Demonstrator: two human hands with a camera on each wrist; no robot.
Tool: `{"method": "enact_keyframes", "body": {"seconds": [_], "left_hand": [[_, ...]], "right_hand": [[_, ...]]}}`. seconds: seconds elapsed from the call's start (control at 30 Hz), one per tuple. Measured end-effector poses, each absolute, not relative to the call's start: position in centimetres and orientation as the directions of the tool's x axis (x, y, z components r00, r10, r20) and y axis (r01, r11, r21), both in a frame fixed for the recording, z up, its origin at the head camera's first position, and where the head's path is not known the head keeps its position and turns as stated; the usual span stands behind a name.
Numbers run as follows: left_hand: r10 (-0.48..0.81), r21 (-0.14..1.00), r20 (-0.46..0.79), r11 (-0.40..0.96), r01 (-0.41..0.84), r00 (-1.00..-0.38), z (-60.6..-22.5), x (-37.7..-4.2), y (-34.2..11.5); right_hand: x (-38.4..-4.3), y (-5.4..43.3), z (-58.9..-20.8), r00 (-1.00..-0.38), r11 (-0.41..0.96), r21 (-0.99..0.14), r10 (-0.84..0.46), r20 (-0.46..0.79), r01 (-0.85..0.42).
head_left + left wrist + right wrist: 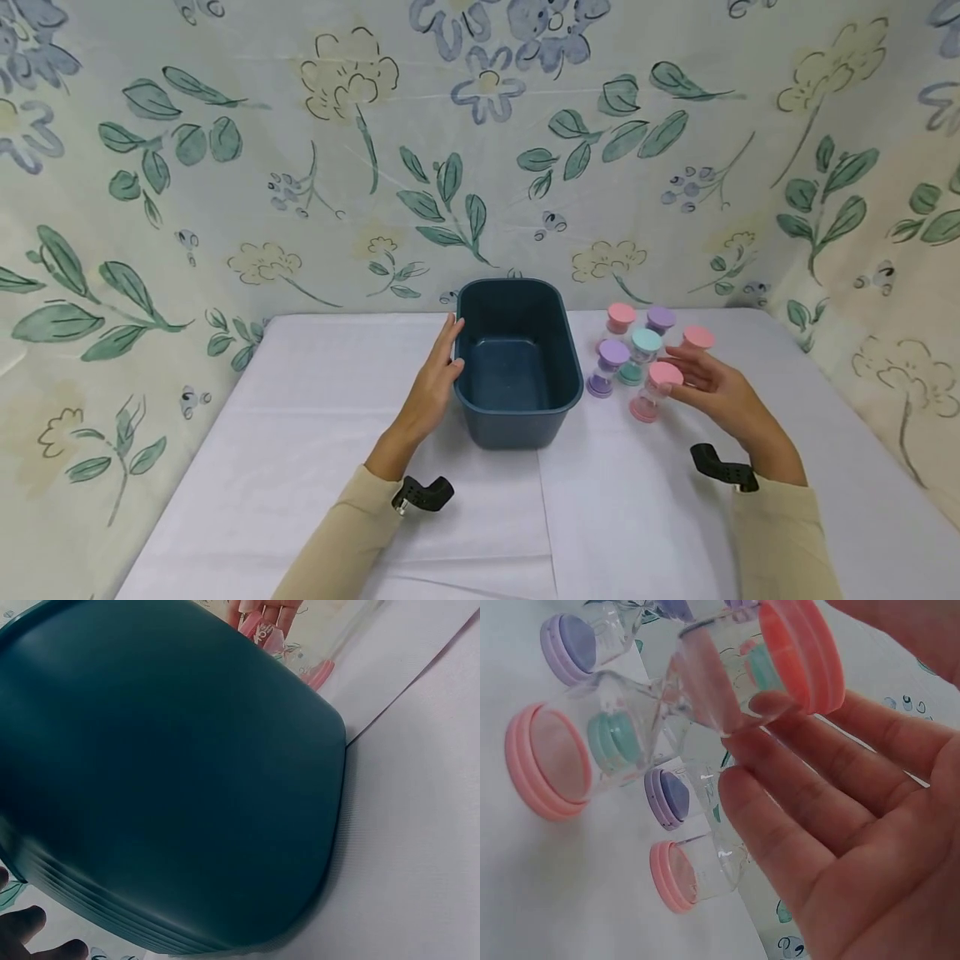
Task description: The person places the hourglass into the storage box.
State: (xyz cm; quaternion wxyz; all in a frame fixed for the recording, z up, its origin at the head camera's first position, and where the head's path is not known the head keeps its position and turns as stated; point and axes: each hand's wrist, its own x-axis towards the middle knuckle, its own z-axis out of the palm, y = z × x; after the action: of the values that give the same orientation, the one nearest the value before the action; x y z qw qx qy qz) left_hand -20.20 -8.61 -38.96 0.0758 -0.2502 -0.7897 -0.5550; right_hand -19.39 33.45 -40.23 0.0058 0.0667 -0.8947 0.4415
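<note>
A dark blue plastic bin (pixel 517 429) stands on the white-covered table. My left hand (pixel 431 383) rests against its left side, fingers fairly straight, thumb at the rim. In the left wrist view, the bin's outer wall (pixel 172 772) fills most of the frame. To the right, my right hand (pixel 716 396) reaches around a pink-capped hourglass (pixel 647 407), which stands upright. The right wrist view shows extended fingers (pixel 772 832) behind the hourglass's clear upper bulb, with the thumb on the other side of its pink cap (pixel 810 656).
More hourglasses cluster behind: a purple one (pixel 613 353) and a teal one (pixel 646 342) in front, a pink one (pixel 620 317) and another purple one (pixel 660 319) at the back, and a pink one (pixel 697 337) beyond the right fingers. A floral curtain (pixel 480 167) borders the table.
</note>
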Motion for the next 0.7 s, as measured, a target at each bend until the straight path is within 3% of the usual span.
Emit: {"method": "enact_keyframes", "body": {"seconds": [0.7], "left_hand": [[0.288,0.838,0.426,0.232,0.494,-0.857,-39.45,-20.29,-8.06]], "right_hand": [[-19.79,33.71,-40.75,-0.992,0.573,-0.818,-0.124,-0.021,-0.054]]}}
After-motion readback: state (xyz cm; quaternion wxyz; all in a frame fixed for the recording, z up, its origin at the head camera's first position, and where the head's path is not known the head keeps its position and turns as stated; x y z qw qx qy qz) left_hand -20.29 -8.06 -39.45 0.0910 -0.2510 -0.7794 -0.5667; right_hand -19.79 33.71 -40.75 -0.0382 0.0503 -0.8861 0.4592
